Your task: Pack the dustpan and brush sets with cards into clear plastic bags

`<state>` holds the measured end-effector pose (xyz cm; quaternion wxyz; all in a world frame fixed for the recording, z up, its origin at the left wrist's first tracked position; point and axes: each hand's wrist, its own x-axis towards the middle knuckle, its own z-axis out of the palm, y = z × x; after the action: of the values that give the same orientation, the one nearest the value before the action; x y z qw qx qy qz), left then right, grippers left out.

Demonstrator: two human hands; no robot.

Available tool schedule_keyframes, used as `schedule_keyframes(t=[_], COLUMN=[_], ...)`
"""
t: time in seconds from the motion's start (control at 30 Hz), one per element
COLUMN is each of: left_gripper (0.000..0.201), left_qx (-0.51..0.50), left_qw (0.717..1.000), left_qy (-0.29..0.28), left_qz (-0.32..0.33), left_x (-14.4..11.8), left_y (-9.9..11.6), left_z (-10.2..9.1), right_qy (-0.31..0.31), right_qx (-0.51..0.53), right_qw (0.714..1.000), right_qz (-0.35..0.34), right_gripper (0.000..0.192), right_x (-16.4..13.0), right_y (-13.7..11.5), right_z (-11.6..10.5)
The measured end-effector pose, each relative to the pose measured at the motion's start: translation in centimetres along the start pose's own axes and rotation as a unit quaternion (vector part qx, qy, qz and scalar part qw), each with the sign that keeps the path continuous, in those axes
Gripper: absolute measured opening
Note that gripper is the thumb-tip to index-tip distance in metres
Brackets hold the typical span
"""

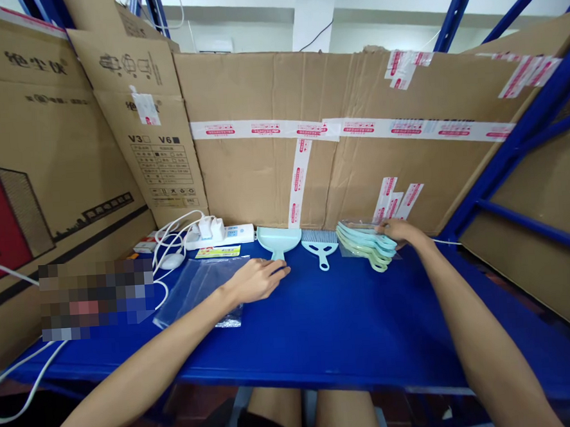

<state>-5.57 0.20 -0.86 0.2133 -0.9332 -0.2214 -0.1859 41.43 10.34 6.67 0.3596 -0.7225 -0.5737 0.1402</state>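
Evidently, the counter is laid out as a row: a light blue dustpan, a small brush and a stack of pastel scoops are lined along the cardboard wall, kept within reach. The left hand is laid flat, its grip open and empty, fingertips just beside the dustpan handle and over a clear plastic bag, which seems empty. The right hand is rested on the stack; how firmly it is closed cannot be told.

Pixelated patch over the shelf's left
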Motion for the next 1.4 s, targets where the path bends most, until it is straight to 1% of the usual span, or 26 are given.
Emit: schedule_keyframes(t=[0.07,0.1,0.13,0.17,0.2,0.23,0.27,0.3,0.33,0.37,0.43,0.47,0.53,0.6,0.7,0.77,0.83,0.87,0.93,1.0,1.07,1.1,1.17,1.23,1.3,1.4], left_gripper=[0.033,0.031,0.030,0.028,0.028,0.027,0.027,0.026,0.026,0.025,0.025,0.025,0.030,0.040,0.049,0.042,0.030,0.025,0.019,0.015,0.012,0.011,0.010,0.010,0.012,0.014], left_qx=[0.002,0.007,0.013,0.019,0.023,0.026,0.026,0.025,0.022,0.019,0.016,0.014,0.011,0.007,0.003,0.002,-0.001,-0.002,-0.004,-0.004,-0.007,-0.008,-0.012,-0.014,-0.012,-0.015], left_qw=[0.999,0.999,0.997,0.996,0.995,0.994,0.993,0.992,0.991,0.990,0.988,0.986,0.982,0.977,0.967,0.963,0.961,0.959,0.958,0.961,0.967,0.968,0.965,0.954,0.944,0.936], left_qy=[-0.024,-0.037,-0.049,-0.058,-0.063,-0.065,-0.066,-0.069,-0.074,-0.083,-0.105,-0.115,-0.124,-0.127,-0.140,-0.145,-0.139,-0.131,-0.103,-0.054,0.015,0.056,0.146,0.227,0.281,0.335], left_qz=[-0.022,-0.036,-0.050,-0.063,-0.075,-0.086,-0.096,-0.103,-0.107,-0.109,-0.113,-0.118,-0.142,-0.173,-0.212,-0.226,-0.240,-0.250,-0.267,-0.272,-0.256,-0.244,-0.219,-0.197,-0.171,-0.107], left_x=[0.1,0.1,0.2,0.3,0.3,0.4,0.5,0.5,0.6,0.7,0.8,0.9,0.9,1.0,1.0,0.9,0.9,0.9,0.9,0.9,0.9,0.9,0.9,0.8,0.6,0.2], left_y=[-0.2,-0.3,-0.4,-0.5,-0.6,-0.6,-0.7,-0.8,-0.8,-0.9,-1.0,-1.0,-1.1,-1.1,-1.1,-1.1,-1.0,-1.0,-0.8,-0.6,-0.5,-0.5,-0.6,-0.8,-0.8,-0.8], left_z=[0.1,0.2,0.2,0.3,0.4,0.5,0.6,0.8,0.9,1.0,1.1,1.1,1.1,0.9,0.8,0.8,0.8,0.8,0.8,0.8,0.8,0.8,0.7,0.3,0.0,-0.3], right_qy=[0.019,0.039,0.072,0.110,0.146,0.170,0.170,0.147,0.097,0.043,-0.054,-0.089,-0.122,-0.139,-0.151,-0.120,-0.046,0.005,0.117,0.228,0.299,0.319,0.331,0.315,0.272,0.163], right_qx=[-0.037,-0.072,-0.105,-0.136,-0.162,-0.173,-0.162,-0.137,-0.114,-0.102,-0.144,-0.173,-0.198,-0.211,-0.238,-0.250,-0.230,-0.197,-0.093,0.018,0.091,0.119,0.167,0.200,0.212,0.194], right_qw=[0.999,0.996,0.992,0.984,0.974,0.962,0.953,0.947,0.942,0.937,0.924,0.917,0.909,0.904,0.891,0.885,0.890,0.895,0.898,0.880,0.863,0.859,0.859,0.867,0.886,0.926], right_qz=[0.023,0.029,0.016,-0.015,-0.063,-0.125,-0.191,-0.251,-0.300,-0.331,-0.350,-0.349,-0.346,-0.346,-0.356,-0.374,-0.390,-0.399,-0.414,-0.417,-0.397,-0.382,-0.354,-0.331,-0.312,-0.280], right_gripper=[0.034,0.038,0.044,0.047,0.048,0.047,0.043,0.039,0.036,0.034,0.027,0.024,0.024,0.027,0.032,0.031,0.030,0.029,0.027,0.024,0.020,0.019,0.019,0.021,0.025,0.034], right_x=[-0.5,-1.0,-1.6,-2.5,-3.6,-4.9,-6.5,-8.2,-9.9,-11.6,-14.5,-15.5,-16.9,-17.2,-16.9,-16.3,-15.7,-15.4,-14.9,-14.8,-14.9,-15.0,-15.1,-15.2,-15.1,-14.8], right_y=[-0.9,-1.6,-2.4,-3.5,-4.7,-5.9,-7.0,-8.0,-8.7,-9.2,-9.3,-9.1,-8.4,-7.8,-7.4,-7.3,-7.3,-7.3,-7.3,-7.5,-7.7,-7.9,-8.1,-8.1,-8.1,-7.8], right_z=[-0.7,-1.2,-1.6,-2.0,-2.1,-2.0,-1.5,-0.7,0.5,1.9,5.3,6.9,9.5,11.1,11.7,11.4,10.6,10.1,8.8,7.3,5.9,5.3,4.4,4.1,4.4,5.4])
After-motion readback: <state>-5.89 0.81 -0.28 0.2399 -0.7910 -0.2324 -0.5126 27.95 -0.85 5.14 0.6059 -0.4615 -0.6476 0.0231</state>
